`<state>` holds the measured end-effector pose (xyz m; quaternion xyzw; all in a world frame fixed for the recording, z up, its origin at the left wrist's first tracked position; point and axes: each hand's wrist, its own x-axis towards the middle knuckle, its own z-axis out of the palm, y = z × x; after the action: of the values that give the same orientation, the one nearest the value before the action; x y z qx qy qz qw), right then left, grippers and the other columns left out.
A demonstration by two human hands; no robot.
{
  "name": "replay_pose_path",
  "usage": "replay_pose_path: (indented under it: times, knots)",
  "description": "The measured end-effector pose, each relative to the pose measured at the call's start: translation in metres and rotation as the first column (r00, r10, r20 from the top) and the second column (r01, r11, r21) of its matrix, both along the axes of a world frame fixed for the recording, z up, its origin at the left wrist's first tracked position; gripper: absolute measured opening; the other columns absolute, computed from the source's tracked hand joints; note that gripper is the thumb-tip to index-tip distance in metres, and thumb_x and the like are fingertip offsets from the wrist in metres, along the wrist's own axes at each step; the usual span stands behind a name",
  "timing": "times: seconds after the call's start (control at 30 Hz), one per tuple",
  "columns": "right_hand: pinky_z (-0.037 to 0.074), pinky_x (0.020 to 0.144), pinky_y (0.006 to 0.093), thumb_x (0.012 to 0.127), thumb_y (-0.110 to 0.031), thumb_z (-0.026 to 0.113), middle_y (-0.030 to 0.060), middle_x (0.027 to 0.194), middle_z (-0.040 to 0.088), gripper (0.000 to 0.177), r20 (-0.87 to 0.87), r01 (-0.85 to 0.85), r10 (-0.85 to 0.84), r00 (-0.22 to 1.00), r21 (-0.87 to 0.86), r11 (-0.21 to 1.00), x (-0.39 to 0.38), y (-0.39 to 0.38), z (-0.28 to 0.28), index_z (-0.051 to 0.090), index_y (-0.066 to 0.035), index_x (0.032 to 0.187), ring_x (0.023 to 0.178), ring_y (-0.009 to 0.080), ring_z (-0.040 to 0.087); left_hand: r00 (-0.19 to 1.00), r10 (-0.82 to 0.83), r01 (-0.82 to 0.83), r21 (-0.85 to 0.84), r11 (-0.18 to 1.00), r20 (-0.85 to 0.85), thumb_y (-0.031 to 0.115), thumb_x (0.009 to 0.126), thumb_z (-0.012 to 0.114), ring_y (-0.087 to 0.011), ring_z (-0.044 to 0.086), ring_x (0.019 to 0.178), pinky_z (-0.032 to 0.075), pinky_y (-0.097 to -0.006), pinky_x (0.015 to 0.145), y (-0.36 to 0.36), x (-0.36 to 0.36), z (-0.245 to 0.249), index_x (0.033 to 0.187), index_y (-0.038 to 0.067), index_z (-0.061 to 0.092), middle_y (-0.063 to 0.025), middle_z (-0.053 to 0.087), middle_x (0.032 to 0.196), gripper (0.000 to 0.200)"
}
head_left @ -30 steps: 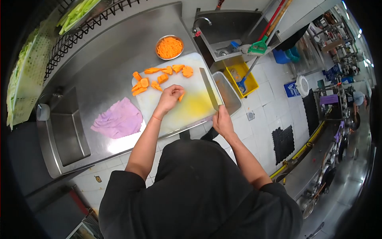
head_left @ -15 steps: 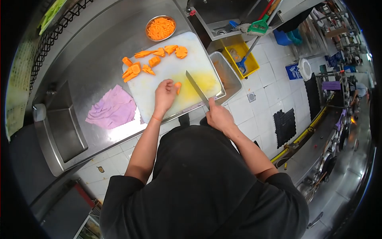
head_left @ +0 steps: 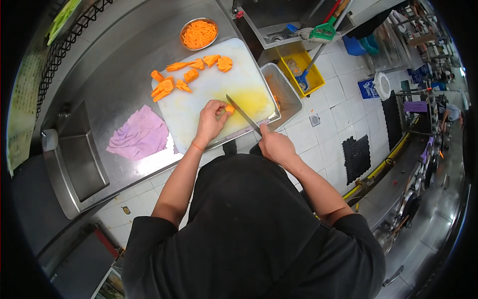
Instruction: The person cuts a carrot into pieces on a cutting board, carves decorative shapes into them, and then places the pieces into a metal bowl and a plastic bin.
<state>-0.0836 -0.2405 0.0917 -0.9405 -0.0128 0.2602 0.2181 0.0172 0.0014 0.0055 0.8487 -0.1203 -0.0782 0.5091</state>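
A white cutting board (head_left: 199, 107), stained yellow at its right part, lies on the steel counter. My left hand (head_left: 212, 121) is closed over the board, its fingertips pinching a small carrot piece (head_left: 229, 109). In my right hand (head_left: 277, 147) is the handle of a kitchen knife (head_left: 243, 113); its blade slants up and left over the board, right beside that piece. Toward the board's far side lie several cut carrot chunks (head_left: 191, 75), among them a notched, flower-like piece (head_left: 224, 64). Behind the board stands a metal bowl (head_left: 199, 49) full of carrot strips (head_left: 199, 34).
Left of the board lies a crumpled purple cloth (head_left: 141, 133), with a small steel sink (head_left: 82, 162) beyond it. A grey bin (head_left: 290, 110) holding orange scraps stands against the counter's right edge, near a yellow bucket (head_left: 314, 79). Far right, another person (head_left: 452, 113) is visible.
My left hand has shifted slightly right, bringing the carrot piece up beside the blade. The knife tip has moved a little left and down.
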Motion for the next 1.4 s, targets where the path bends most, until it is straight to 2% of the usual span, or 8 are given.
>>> replay_pose_path:
  times: [0.2, 0.37, 0.7, 0.8, 0.9, 1.0, 1.27, 1.4]
  knots:
    - [0.056, 0.076, 0.0619, 0.095, -0.012, 0.058, 0.0281, 0.084, 0.074, 0.030, 0.020, -0.027, 0.027, 0.999, -0.017, 0.999, -0.005, -0.004, 0.010, 0.051, 0.000, 0.122, 0.082, 0.0497, 0.073, 0.995, -0.024, 0.035, -0.110, 0.993, 0.101, 0.004, 0.091, 0.079, -0.0260, 0.070, 0.092, 0.059, -0.0354, 0.085, 0.000, -0.003, -0.007, 0.117, 0.000, 0.073, -0.0135, 0.070, 0.111, 0.026]
    - [0.056, 0.076, 0.0609, 0.097, -0.012, 0.058, 0.0280, 0.088, 0.074, 0.030, 0.053, 0.023, -0.023, 0.998, 0.001, 1.000, -0.005, 0.005, 0.015, 0.050, 0.001, 0.123, 0.085, 0.0488, 0.074, 0.996, -0.022, 0.029, -0.084, 0.996, 0.083, 0.002, 0.092, 0.078, -0.0224, 0.068, 0.088, 0.058, -0.0334, 0.083, -0.007, -0.002, -0.001, 0.116, -0.001, 0.072, -0.0118, 0.068, 0.108, 0.026]
    - [0.057, 0.079, 0.0608, 0.097, -0.006, 0.054, 0.0295, 0.089, 0.074, 0.034, -0.135, 0.012, -0.015, 0.991, -0.027, 1.000, -0.003, 0.021, 0.044, 0.047, 0.003, 0.128, 0.087, 0.0496, 0.074, 0.998, -0.020, 0.024, -0.065, 0.998, 0.060, 0.001, 0.091, 0.077, -0.0188, 0.068, 0.085, 0.058, -0.0305, 0.080, -0.012, -0.001, -0.005, 0.116, -0.001, 0.071, -0.0112, 0.068, 0.106, 0.025]
    - [0.057, 0.079, 0.0607, 0.096, -0.004, 0.053, 0.0308, 0.093, 0.074, 0.031, -0.151, -0.007, 0.003, 0.989, -0.027, 1.000, -0.008, 0.021, 0.044, 0.047, 0.003, 0.126, 0.089, 0.0500, 0.074, 0.999, -0.010, 0.014, -0.086, 0.996, 0.048, 0.003, 0.090, 0.077, -0.0219, 0.067, 0.083, 0.058, -0.0325, 0.079, -0.012, 0.000, -0.006, 0.115, -0.001, 0.072, -0.0127, 0.068, 0.105, 0.026]
    - [0.055, 0.075, 0.0624, 0.099, -0.010, 0.058, 0.0306, 0.083, 0.071, 0.025, -0.092, 0.018, -0.018, 0.996, 0.000, 1.000, -0.011, 0.022, 0.045, 0.046, 0.003, 0.115, 0.084, 0.0523, 0.071, 0.999, -0.008, 0.013, -0.100, 0.995, 0.041, 0.003, 0.089, 0.078, -0.0217, 0.067, 0.083, 0.058, -0.0326, 0.079, -0.012, -0.001, -0.007, 0.115, -0.001, 0.072, -0.0122, 0.069, 0.106, 0.027]
    - [0.057, 0.080, 0.0608, 0.096, -0.002, 0.052, 0.0313, 0.094, 0.074, 0.027, -0.150, -0.009, 0.006, 0.989, -0.018, 1.000, -0.007, 0.026, 0.053, 0.047, 0.004, 0.122, 0.091, 0.0504, 0.074, 0.998, -0.019, 0.023, -0.081, 0.996, 0.057, 0.001, 0.090, 0.077, -0.0187, 0.068, 0.085, 0.058, -0.0309, 0.081, -0.012, -0.001, -0.007, 0.116, 0.000, 0.072, -0.0109, 0.069, 0.106, 0.026]
    - [0.056, 0.079, 0.0630, 0.098, -0.002, 0.050, 0.0316, 0.089, 0.074, 0.019, -0.075, 0.051, -0.050, 0.996, 0.016, 0.999, 0.004, 0.041, 0.037, 0.047, 0.002, 0.117, 0.088, 0.0523, 0.074, 0.998, -0.028, 0.032, -0.088, 0.996, 0.052, 0.002, 0.090, 0.078, -0.0187, 0.069, 0.086, 0.059, -0.0312, 0.081, -0.010, 0.001, -0.008, 0.115, 0.000, 0.072, -0.0108, 0.069, 0.106, 0.026]
    - [0.056, 0.078, 0.0635, 0.098, -0.005, 0.054, 0.0307, 0.091, 0.074, 0.023, 0.007, 0.093, -0.093, 0.996, 0.001, 0.996, 0.038, 0.046, -0.031, 0.048, 0.001, 0.120, 0.088, 0.0519, 0.073, 0.997, -0.040, 0.047, -0.115, 0.992, 0.064, 0.004, 0.090, 0.079, -0.0219, 0.068, 0.084, 0.059, -0.0328, 0.080, -0.008, 0.003, -0.014, 0.115, -0.001, 0.072, -0.0130, 0.070, 0.108, 0.026]
